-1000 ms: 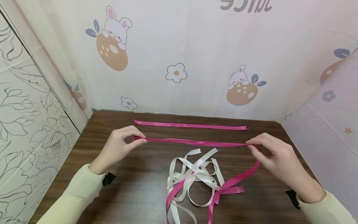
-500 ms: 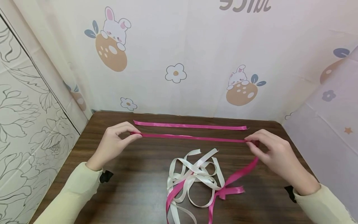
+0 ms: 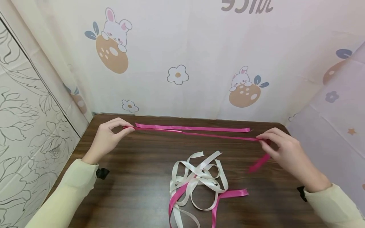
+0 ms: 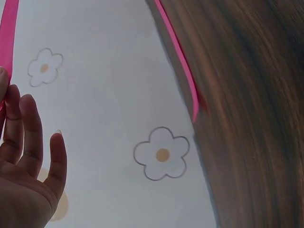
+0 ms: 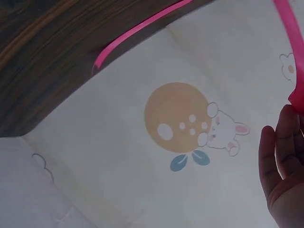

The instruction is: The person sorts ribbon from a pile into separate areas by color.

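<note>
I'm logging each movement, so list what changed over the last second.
In the head view, the left hand moved left and up, the right hand slightly right and up. The held ribbon came nearer the far ribbon; its trailing end cleared the ribbon pile. Both hands kept their pinch; the pile and far ribbon stayed put.

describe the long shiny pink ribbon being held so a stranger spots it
Start at the dark brown wooden table, toward its far edge. A long shiny pink ribbon runs between the left hand and the right hand. Unlike the flat pink ribbon strip lying behind it, this one is pinched.
</note>
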Demonstrator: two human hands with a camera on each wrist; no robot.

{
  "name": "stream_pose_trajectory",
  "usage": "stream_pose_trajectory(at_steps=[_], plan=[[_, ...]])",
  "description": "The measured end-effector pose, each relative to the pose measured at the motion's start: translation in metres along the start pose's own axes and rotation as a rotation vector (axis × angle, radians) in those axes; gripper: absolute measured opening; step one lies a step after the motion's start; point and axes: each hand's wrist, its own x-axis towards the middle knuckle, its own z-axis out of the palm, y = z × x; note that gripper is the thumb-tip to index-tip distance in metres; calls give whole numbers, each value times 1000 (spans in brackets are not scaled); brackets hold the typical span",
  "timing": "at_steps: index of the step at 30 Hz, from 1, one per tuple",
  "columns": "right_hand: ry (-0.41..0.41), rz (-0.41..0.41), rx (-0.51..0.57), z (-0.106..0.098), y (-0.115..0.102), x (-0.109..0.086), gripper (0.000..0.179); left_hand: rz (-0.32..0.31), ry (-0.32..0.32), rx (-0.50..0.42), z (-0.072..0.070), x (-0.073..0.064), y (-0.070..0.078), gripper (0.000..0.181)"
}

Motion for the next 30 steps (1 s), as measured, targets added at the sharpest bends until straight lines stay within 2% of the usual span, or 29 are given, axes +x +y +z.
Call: stream_pose_trajectory(at_steps=[3,6,12,18,30], plan=[[0,15,-9,3,11,-3,28,-30,9,15,-1,1,-1,8],[-21,52,-20,5,24,-8,29,-51,7,55,-2,2,-8,8],[-68,150,-55,8,48,-18,26,-67,14,83,-1,8,-32,12],[-142,268,-35,9,66,-25,19,-131,5,98,0,10,-48,16],[-117,403,-20,19,96,-39,9,-170,9,129,-2,14,-62,22]])
